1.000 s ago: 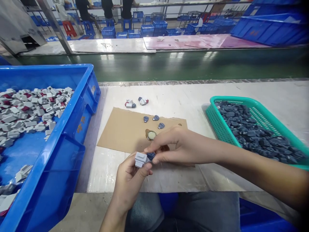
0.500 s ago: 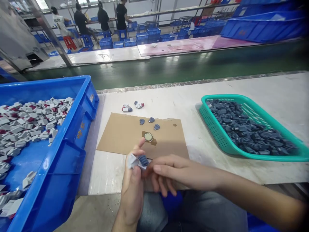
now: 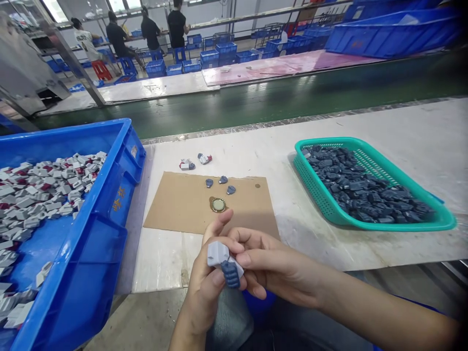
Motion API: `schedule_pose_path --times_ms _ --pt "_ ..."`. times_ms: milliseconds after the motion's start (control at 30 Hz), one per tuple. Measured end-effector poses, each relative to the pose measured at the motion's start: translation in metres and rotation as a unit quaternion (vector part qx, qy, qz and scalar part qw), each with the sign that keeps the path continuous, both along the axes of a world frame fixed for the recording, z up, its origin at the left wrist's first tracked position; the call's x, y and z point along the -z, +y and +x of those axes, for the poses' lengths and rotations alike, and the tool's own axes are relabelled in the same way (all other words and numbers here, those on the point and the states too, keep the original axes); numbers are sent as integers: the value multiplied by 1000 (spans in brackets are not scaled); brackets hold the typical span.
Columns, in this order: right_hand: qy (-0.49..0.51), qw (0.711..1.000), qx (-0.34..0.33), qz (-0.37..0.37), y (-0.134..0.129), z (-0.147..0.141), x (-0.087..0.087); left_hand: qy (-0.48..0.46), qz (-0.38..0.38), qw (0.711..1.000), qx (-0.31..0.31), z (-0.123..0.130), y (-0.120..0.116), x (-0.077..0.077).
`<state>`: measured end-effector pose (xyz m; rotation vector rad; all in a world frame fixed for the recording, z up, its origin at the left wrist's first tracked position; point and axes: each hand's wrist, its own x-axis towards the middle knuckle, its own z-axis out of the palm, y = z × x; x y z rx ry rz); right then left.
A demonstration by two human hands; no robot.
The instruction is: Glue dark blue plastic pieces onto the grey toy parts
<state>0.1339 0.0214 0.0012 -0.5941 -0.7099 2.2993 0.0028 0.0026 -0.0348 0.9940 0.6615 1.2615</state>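
Your left hand [image 3: 201, 292] is pinching the grey block [image 3: 218, 253], its blue fist [image 3: 231, 275] angled down-right between your hands. Right hand's [image 3: 288, 270] thumb meets its right side; can't tell if that's gripping.

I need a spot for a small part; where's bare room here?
White tabletop between the cardboard and green basket is bare; so is the cardboard's left end. Crowded: its middle, with dark pieces and a round disc, and nearer, the left hand and right hand holding a grey-and-blue part.
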Motion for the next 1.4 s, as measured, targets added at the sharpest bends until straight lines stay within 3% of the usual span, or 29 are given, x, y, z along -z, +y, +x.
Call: schedule_pose_path --times_ms 67,167,233,333,467,567,733,867,933,1100,1267,1400 --pt "-6 1000 7 3 0 1 -1 6 7 1000 -11 1 1 2" --pt "-54 997 47 -7 1 5 -1 29 40 993 -105 -2 2 8" --pt "-80 994 76 -17 2 8 -1 68 105 976 -176 -6 4 11" --pt "-86 991 100 -29 3 11 -1 171 183 945 -211 -13 5 11" --pt "-82 991 101 -40 2 7 0 244 132 936 -218 -14 5 4" --pt "-80 994 78 -14 0 1 5 241 106 937 -231 -13 4 2" --pt "-129 988 82 9 -2 -10 13 199 140 953 -178 -12 5 3" --pt "-181 977 103 35 -1 -16 15 123 137 930 -318 -7 18 -8" --pt "-207 971 111 47 -1 -18 17 130 138 919 -345 1 26 -17" --pt "-268 941 154 137 0 -25 20 177 128 939 -265 17 39 -31" --pt "-269 942 153 132 -1 -29 22 155 89 958 -226 22 41 -25" --pt "-272 933 194 136 -4 -29 29 144 71 960 -228 27 39 -21"
